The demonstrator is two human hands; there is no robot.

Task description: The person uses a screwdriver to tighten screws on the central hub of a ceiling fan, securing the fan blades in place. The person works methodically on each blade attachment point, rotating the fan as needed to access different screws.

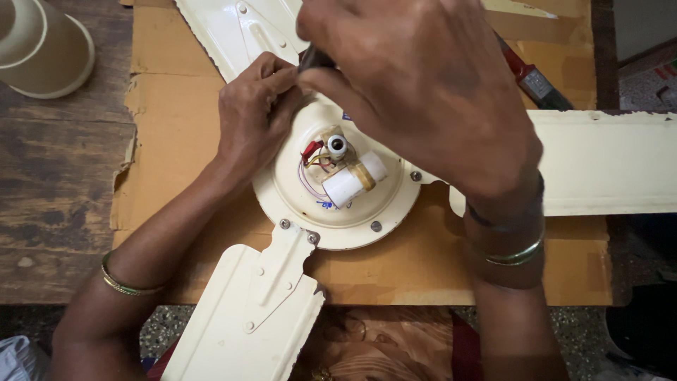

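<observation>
Fingers of the right hand (430,92) wrap a dark tool handle (315,58), its tip hidden, at the fan motor housing's (338,180) far edge. Beside it, the left hand (254,113) pinches something unseen.

Soft even light, slight blur.

Cream cone cover (42,46), torn cardboard (169,127).

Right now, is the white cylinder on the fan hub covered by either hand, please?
No, the white cylinder lies in plain view on the fan hub, between the left hand and right hand.
</observation>
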